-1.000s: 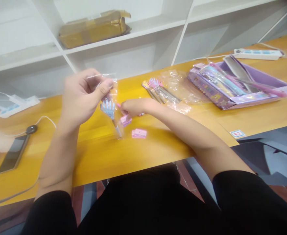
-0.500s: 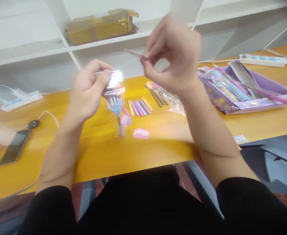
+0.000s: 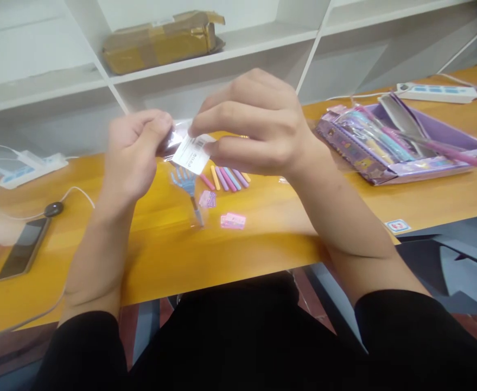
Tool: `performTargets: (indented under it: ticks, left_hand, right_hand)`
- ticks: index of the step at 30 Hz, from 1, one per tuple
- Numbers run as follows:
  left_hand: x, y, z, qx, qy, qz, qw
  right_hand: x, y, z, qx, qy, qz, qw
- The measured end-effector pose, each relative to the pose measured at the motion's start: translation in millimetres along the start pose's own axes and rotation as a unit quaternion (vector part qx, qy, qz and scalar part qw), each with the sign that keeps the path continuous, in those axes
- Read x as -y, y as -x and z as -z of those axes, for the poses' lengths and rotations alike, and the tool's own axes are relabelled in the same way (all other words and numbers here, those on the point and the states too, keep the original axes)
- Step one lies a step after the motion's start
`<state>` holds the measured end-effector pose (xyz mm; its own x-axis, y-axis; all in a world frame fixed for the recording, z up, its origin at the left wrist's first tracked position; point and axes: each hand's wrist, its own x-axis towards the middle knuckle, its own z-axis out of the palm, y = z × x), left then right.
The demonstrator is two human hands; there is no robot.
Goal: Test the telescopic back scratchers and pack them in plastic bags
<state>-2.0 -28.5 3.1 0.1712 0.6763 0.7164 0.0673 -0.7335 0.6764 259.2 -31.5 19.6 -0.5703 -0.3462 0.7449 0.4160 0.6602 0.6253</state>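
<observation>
My left hand (image 3: pixel 134 155) is closed, pinching the top of a clear plastic bag (image 3: pixel 177 133) between thumb and fingers. Below it is a blue hand-shaped back scratcher (image 3: pixel 186 182) with a thin dark shaft; it appears to be inside the bag, though I cannot tell if it touches the table. My right hand (image 3: pixel 258 127) pinches a white barcode sticker (image 3: pixel 191 155) by its edge, held over the front of the bag. Several coloured grip tubes (image 3: pixel 224 179) lie in a row behind, partly hidden by my right hand. Pink printed cards (image 3: pixel 233 221) lie nearer the front edge.
At right, a purple display box (image 3: pixel 433 168) holds wrapped sticks. White shelving (image 3: pixel 258 46) with a taped carton (image 3: pixel 160 46) stands behind the wooden table (image 3: pixel 242 252). A phone (image 3: pixel 23 247), a cable and a power strip (image 3: pixel 32 171) lie at left; another power strip (image 3: pixel 437 93) at far right.
My right hand has come down and left, bringing the sticker from the air to the bag, its printed face now visible. My left hand has shifted slightly left and still holds the bag.
</observation>
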Motion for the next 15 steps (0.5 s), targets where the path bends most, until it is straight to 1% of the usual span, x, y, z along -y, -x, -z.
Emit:
performTargets:
  ticks: [5,8,12,15]
  left_hand:
    - [-8.9,3.0,-3.9,-0.021,0.005,0.014,1.0]
    - [-10.4,3.0,-3.9,-0.019,0.006,0.024,1.0]
    - [-6.8,1.2,-4.1,-0.011,-0.017,0.009,1.0]
    - [-6.5,1.3,-5.5,-0.003,-0.038,-0.008,0.999]
  right_hand:
    - [-0.3,4.6,1.7,0.033,-0.025,-0.01,0.999]
    - [-0.6,7.1,3.7,0.043,-0.045,-0.013,0.998]
    - [-1.3,7.4,1.6,0.048,-0.062,-0.008,0.997]
    - [-2.3,6.7,-0.1,0.064,-0.056,-0.015,0.996]
